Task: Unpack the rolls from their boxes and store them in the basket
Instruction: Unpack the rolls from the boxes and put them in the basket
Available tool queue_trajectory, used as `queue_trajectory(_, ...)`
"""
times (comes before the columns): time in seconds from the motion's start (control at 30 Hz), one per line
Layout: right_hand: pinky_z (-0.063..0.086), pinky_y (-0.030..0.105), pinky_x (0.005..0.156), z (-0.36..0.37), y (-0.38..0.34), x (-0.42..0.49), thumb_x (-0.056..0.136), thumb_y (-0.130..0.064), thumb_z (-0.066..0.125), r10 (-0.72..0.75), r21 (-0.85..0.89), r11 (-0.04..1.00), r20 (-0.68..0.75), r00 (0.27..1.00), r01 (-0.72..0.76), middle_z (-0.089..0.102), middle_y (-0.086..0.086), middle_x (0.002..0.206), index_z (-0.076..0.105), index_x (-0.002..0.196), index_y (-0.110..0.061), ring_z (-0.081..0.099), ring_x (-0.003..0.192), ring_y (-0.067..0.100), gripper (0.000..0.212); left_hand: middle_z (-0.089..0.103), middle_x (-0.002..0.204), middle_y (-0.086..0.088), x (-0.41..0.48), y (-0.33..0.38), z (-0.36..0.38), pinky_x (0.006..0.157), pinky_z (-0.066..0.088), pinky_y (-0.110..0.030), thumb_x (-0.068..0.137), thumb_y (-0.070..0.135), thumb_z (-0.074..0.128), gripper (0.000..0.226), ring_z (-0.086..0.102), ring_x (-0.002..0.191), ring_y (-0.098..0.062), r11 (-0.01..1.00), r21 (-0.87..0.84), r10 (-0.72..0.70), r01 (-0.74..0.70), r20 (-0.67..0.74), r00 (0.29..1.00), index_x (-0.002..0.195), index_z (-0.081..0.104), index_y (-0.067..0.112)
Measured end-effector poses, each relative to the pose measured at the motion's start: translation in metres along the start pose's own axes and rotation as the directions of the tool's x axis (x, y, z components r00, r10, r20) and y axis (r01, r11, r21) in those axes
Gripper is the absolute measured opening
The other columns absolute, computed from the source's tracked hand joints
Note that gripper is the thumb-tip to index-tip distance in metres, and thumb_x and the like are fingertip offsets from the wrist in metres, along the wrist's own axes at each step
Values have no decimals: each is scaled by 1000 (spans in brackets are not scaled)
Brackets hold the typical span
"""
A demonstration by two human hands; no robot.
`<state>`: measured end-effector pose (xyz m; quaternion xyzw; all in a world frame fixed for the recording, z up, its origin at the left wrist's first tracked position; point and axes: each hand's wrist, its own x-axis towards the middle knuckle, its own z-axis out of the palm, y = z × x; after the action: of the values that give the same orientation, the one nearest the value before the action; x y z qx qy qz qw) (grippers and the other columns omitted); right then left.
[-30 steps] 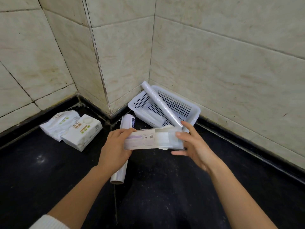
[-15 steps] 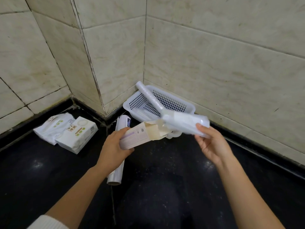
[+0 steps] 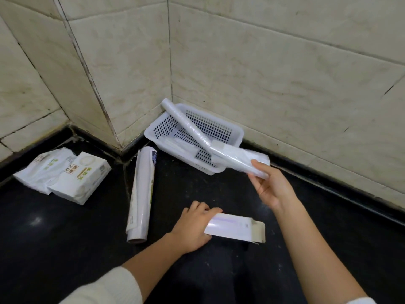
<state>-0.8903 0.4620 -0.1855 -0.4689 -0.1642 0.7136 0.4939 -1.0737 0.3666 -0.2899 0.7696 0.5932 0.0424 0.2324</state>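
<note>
While your left hand (image 3: 192, 229) pins the emptied box (image 3: 235, 229) to the dark floor (image 3: 65, 249), your right hand (image 3: 270, 187), fingers pinching the wrapped roll (image 3: 238, 159) at the basket (image 3: 237, 134) rim, should tilt it in beside the long roll (image 3: 186, 126).

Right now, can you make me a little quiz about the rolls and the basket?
1. True or false: the right hand holds a roll.
2. What does the left hand hold against the floor? A) the basket B) the opened box C) a tissue pack
3. Fill in: one long roll leans over the rim of the ____.

Key:
1. True. It holds the roll just beside the basket.
2. B. The box's end flap is open.
3. Basket. Another roll lies on the floor beside it.
</note>
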Motion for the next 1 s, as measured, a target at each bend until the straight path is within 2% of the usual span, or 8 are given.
queue_trajectory(0.23,58,19,59,-6,4,19,82,-3,70,34,4,999,-47,998,-33,73,14,105,61,119,2,75,81,18,38,22,149,-2,7,-12,-1,112,22,-43,79,51,59,82,13,138,-21,993,-116,25,-4,174,984,146,13,39)
queue_trajectory(0.33,59,20,60,-4,-3,35,82,-3,70,8,7,1000,-95,995,-7,71,16,110,60,121,2,74,85,20,41,17,152,0,20,-41,-24,115,18,-43,85,54,51,73,8,141,-18,981,-186,-64,46,-88,994,146,16,37)
queue_trajectory(0.43,61,23,61,14,-9,54,84,-2,67,-11,3,1000,-97,995,12,68,15,113,61,119,2,70,92,22,35,26,150,-10,48,-76,-53,114,23,-40,91,42,51,63,20,139,-24,970,-209,-200,125,-385,901,145,27,19)
queue_trajectory(0.57,60,30,68,51,6,77,83,0,69,-36,-201,980,-124,992,10,68,14,108,62,110,0,68,94,26,29,17,157,-15,78,-114,-73,118,12,-40,96,42,38,61,13,145,-29,972,-115,-232,204,-357,905,147,23,12)
queue_trajectory(0.67,57,32,67,77,25,99,81,-3,71,-90,-401,916,-151,984,22,69,11,106,62,113,-4,67,93,26,33,12,158,-11,92,-132,-72,118,7,-40,83,57,4,79,4,147,-26,975,-55,-223,217,-315,922,148,19,15)
queue_trajectory(0.77,51,31,66,92,41,121,82,-6,71,-99,-515,857,-166,981,-1,66,8,100,59,110,-6,63,85,20,31,8,158,-2,94,-138,-63,119,7,-38,82,53,-1,76,-4,144,-15,977,-71,-214,202,-361,908,149,16,20)
queue_trajectory(0.87,51,35,76,98,53,143,84,-13,67,-103,-773,633,-132,986,-38,61,9,103,52,114,-4,60,91,24,34,-4,153,8,90,-139,-59,119,4,-35,85,50,2,69,-11,141,-10,979,-77,-205,190,-372,906,148,5,23)
queue_trajectory(1.0,44,27,57,105,51,157,90,-21,49,-12,-996,61,-64,998,-63,48,0,75,47,91,-11,53,69,17,10,-10,154,12,90,-136,-55,118,0,-33,85,49,6,66,-13,143,-8,973,-108,-229,203,-358,905,145,-5,25)
